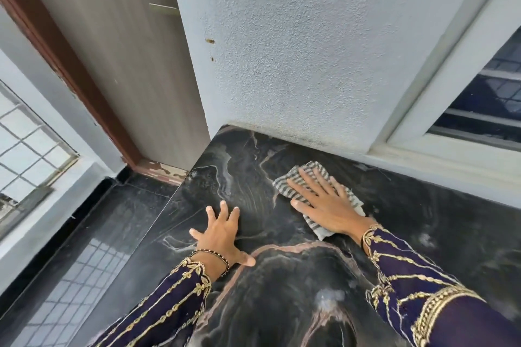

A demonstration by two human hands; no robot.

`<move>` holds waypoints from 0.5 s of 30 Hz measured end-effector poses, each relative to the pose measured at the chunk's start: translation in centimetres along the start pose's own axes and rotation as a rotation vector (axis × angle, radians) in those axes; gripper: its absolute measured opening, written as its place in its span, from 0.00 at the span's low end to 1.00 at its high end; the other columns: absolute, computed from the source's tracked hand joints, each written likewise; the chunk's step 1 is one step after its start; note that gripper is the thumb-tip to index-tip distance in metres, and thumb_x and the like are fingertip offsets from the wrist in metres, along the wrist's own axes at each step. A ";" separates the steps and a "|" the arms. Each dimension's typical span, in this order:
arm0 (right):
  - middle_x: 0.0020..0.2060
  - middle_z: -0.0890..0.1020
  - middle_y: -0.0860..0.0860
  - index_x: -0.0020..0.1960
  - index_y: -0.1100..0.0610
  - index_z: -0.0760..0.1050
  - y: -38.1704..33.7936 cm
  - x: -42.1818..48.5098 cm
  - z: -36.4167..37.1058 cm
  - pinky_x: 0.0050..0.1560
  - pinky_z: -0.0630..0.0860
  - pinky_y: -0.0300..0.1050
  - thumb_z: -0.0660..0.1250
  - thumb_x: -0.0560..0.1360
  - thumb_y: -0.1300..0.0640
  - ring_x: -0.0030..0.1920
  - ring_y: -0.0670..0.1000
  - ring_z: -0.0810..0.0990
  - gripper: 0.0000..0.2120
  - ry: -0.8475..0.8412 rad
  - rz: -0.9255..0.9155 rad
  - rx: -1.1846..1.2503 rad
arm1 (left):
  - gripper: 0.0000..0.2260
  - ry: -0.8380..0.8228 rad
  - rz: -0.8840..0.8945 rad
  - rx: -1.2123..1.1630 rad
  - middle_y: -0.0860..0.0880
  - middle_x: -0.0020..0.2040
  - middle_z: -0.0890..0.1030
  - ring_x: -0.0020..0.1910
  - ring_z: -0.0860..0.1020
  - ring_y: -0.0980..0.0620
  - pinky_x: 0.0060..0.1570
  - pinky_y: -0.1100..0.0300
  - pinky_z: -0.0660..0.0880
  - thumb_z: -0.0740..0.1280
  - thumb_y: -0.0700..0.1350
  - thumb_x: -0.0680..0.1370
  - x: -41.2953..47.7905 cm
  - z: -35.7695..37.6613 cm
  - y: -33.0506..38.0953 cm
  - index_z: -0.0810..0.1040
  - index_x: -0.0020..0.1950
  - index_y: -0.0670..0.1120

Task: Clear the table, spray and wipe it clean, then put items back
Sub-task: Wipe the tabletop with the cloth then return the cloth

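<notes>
A black marble table top (408, 222) with pale and pink veins fills the lower middle and right of the head view. A grey-and-white striped cloth (306, 175) lies on it near the back wall. My right hand (328, 204) presses flat on the cloth with its fingers spread. My left hand (222, 234) rests on the bare marble near the table's left edge, fingers spread and holding nothing. Faint wet smears show on the marble in front of me.
A textured white wall (296, 51) rises right behind the table. A white window frame (439, 110) stands at the back right. A door (121, 51) with a brown frame is at the left. A dark glossy floor (84, 262) lies below the table's left edge.
</notes>
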State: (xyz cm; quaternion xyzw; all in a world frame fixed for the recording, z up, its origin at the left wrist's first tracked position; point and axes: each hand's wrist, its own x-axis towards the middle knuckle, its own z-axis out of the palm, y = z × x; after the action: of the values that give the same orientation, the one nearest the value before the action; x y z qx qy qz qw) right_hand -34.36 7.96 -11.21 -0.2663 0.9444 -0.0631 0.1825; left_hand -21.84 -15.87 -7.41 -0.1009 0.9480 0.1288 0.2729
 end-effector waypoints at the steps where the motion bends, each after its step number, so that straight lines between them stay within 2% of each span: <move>1: 0.77 0.29 0.36 0.75 0.27 0.32 -1.1 -1.2 0.6 0.78 0.29 0.57 0.41 0.81 0.30 0.78 0.47 0.26 0.27 -0.002 -0.010 0.004 | 0.47 0.062 0.055 0.036 0.45 0.79 0.40 0.78 0.40 0.42 0.72 0.33 0.51 0.69 0.61 0.72 -1.3 0.9 -0.3 0.45 0.79 0.45; 3: 0.77 0.30 0.35 0.75 0.26 0.32 -3.3 -3.3 2.0 0.78 0.30 0.57 0.41 0.80 0.29 0.78 0.45 0.26 0.27 0.001 -0.039 0.007 | 0.36 0.165 0.136 0.119 0.44 0.80 0.41 0.79 0.41 0.45 0.75 0.40 0.47 0.57 0.61 0.79 -3.9 2.9 -0.6 0.46 0.79 0.44; 5: 0.78 0.32 0.35 0.75 0.26 0.34 -5.7 -5.9 3.4 0.78 0.30 0.56 0.38 0.78 0.28 0.78 0.45 0.27 0.27 0.010 -0.076 -0.004 | 0.32 0.200 0.166 0.071 0.45 0.80 0.41 0.78 0.40 0.47 0.76 0.44 0.43 0.52 0.59 0.81 -6.9 4.9 -1.0 0.47 0.79 0.45; 7: 0.79 0.33 0.36 0.76 0.27 0.36 -8.3 -8.8 4.9 0.77 0.28 0.55 0.37 0.77 0.29 0.78 0.45 0.27 0.28 0.016 -0.110 -0.008 | 0.30 0.211 0.183 -0.008 0.47 0.80 0.42 0.79 0.41 0.49 0.76 0.48 0.42 0.52 0.58 0.82 -9.8 6.4 -1.4 0.48 0.79 0.46; 11: 0.78 0.33 0.36 0.76 0.26 0.38 -13.4 -15.0 7.5 0.75 0.25 0.51 0.43 0.82 0.32 0.78 0.45 0.26 0.25 0.007 -0.171 0.013 | 0.28 0.261 0.241 -0.089 0.50 0.80 0.45 0.79 0.43 0.53 0.76 0.50 0.42 0.52 0.56 0.82 -15.1 8.4 -2.7 0.47 0.79 0.48; 13: 0.78 0.33 0.36 0.73 0.24 0.37 -15.5 -17.6 8.9 0.76 0.26 0.53 0.44 0.83 0.33 0.78 0.45 0.26 0.23 -0.006 -0.221 0.009 | 0.28 0.271 0.267 -0.103 0.51 0.80 0.48 0.79 0.45 0.52 0.76 0.49 0.44 0.53 0.56 0.82 -17.2 9.4 -3.6 0.49 0.79 0.50; 15: 0.79 0.34 0.37 0.72 0.23 0.39 -17.3 -20.3 10.5 0.78 0.30 0.55 0.44 0.83 0.34 0.79 0.46 0.28 0.21 -0.010 -0.275 -0.011 | 0.30 0.255 0.284 -0.070 0.51 0.80 0.50 0.79 0.46 0.52 0.76 0.49 0.46 0.49 0.61 0.80 -19.4 10.4 -4.6 0.52 0.79 0.49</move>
State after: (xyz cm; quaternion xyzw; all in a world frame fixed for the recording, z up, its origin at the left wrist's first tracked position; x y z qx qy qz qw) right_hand -6.04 3.70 -10.84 -0.3944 0.8984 -0.0809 0.1754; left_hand 0.59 -14.77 -6.20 0.0089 0.9746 0.1849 0.1259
